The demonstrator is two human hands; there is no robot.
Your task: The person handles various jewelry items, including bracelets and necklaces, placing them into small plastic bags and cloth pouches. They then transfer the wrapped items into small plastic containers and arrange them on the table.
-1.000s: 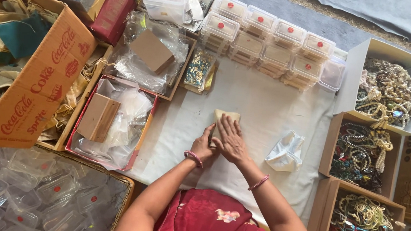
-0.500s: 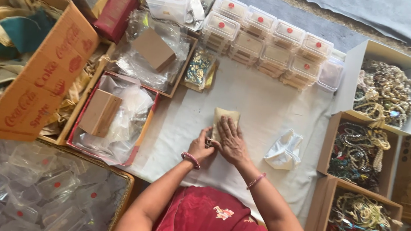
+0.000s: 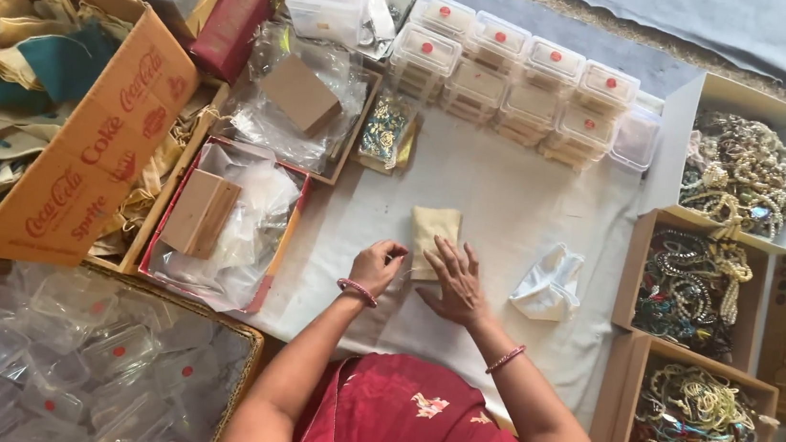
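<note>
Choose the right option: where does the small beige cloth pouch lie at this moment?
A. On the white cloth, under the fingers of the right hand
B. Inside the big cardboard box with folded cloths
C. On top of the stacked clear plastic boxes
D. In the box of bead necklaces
A: the beige pouch lies flat on the white cloth, with the right hand resting its fingertips on the near end and the left hand curled just beside it.

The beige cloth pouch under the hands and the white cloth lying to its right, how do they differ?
The beige pouch is tan, while the white cloth is white. The beige pouch lies flat and folded into a neat rectangle; the white cloth is crumpled and loose. The right hand rests on the beige pouch's lower end, with the left hand beside it; the white cloth lies untouched. Both lie on the same pale sheet.
</note>
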